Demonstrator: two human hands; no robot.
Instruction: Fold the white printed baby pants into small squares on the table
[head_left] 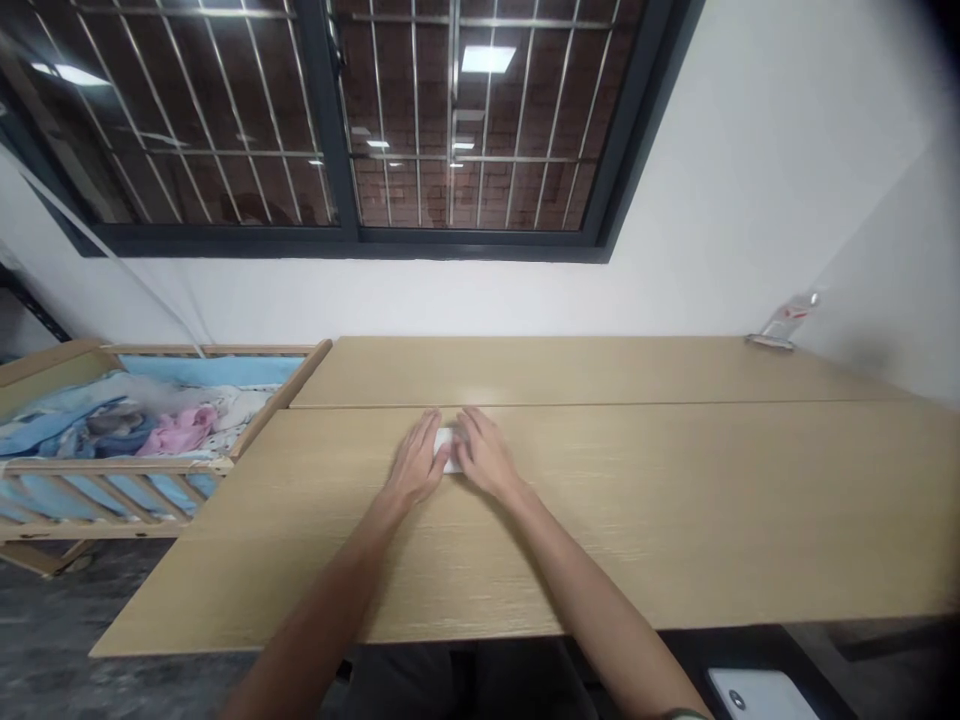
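Note:
A small white rectangular thing (pixel 448 452), perhaps folded paper or a card, lies on the wooden tabletop (pixel 675 500) a little in front of the seam between its two boards. My left hand (pixel 418 458) grips its left side, the thumb along the near edge. From the right, my right hand (pixel 484 452) closes on the other side, thumb and fingers bent over it. Between them the hands cover much of the white thing, so its exact kind does not show.
On the left stands a wooden cot (pixel 232 465) with blue lining and heaped clothes. A clear plastic packet (pixel 784 322) sits at the back right corner. Below the front edge lies a white phone (pixel 761 695) on a black surface. A barred window (pixel 480 240) is behind.

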